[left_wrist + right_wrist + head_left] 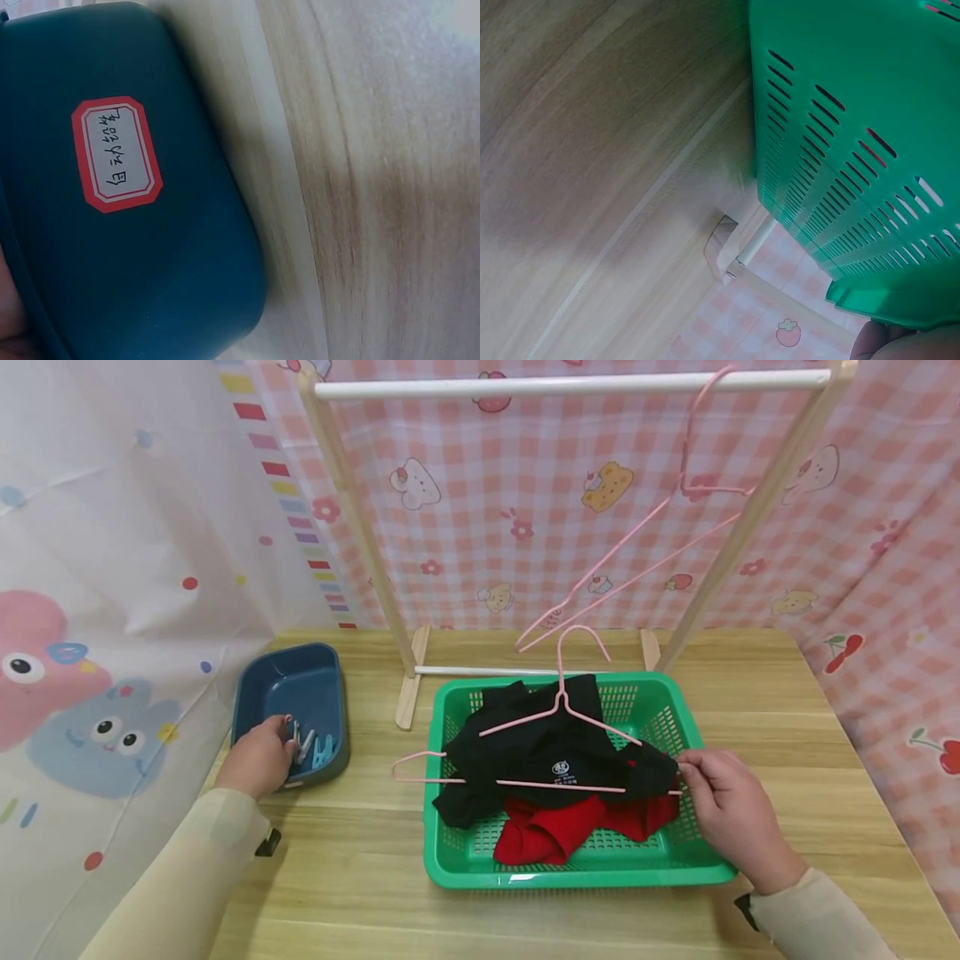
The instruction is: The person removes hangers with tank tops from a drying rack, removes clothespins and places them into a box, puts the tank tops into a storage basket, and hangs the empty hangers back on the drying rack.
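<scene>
My left hand (258,758) reaches over the near left rim of a dark blue plastic bin (288,660). Its fingers are beside several small clothespins (322,752), light blue and greyish; whether they pinch one is hidden. On the right, my right hand (738,810) pinches the end of a black garment (525,752) between thumb and fingers, by the end of a pink wire hanger (561,693). The garment is draped on the hanger, with the hook standing up, over a green basket (577,878). Under it lies red cloth (551,835).
Behind the basket stands a wooden rack with a white top bar (570,385). Another pink hanger (630,539) hangs from its right end. In the left wrist view, a red-bordered label (116,154) with handwriting is on the bin's side. Everything stands on a wood-grain table (360,860).
</scene>
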